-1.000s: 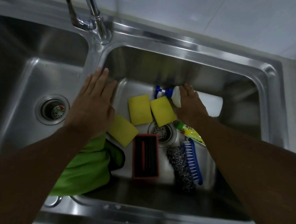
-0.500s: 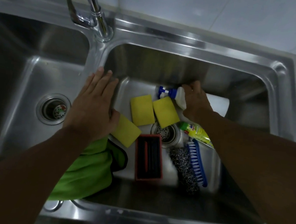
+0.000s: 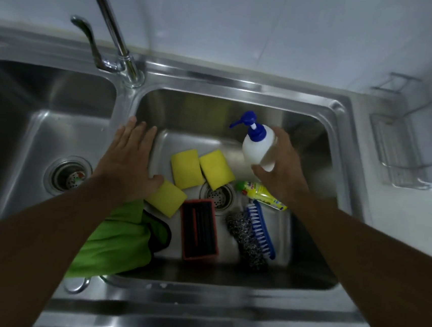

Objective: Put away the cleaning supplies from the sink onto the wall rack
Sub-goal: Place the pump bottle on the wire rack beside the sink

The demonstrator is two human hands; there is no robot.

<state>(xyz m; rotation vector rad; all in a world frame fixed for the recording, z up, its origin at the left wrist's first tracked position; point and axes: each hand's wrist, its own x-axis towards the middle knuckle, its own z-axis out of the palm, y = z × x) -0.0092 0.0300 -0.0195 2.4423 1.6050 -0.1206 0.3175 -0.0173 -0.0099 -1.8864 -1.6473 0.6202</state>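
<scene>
My right hand (image 3: 284,167) grips a white pump bottle (image 3: 257,146) with a blue pump head, held upright above the right basin of the steel sink (image 3: 243,87). My left hand (image 3: 128,160) rests flat, fingers spread, on the divider between the basins. On the basin floor lie three yellow sponges (image 3: 186,171), a small yellow-green bottle (image 3: 262,194), a red tray (image 3: 199,231), a steel scourer (image 3: 245,236), a blue brush (image 3: 261,229) and a green cloth (image 3: 115,240). A wire wall rack (image 3: 405,155) hangs at the right, above the counter.
A chrome tap (image 3: 111,37) rises behind the divider, left of the held bottle. The left basin (image 3: 28,124) shows only its drain (image 3: 68,175). White wall tiles run behind the sink.
My right hand has lifted the white pump bottle off the basin floor and turned it upright. The view has tilted up, bringing the wall rack into sight. My left hand has stayed put.
</scene>
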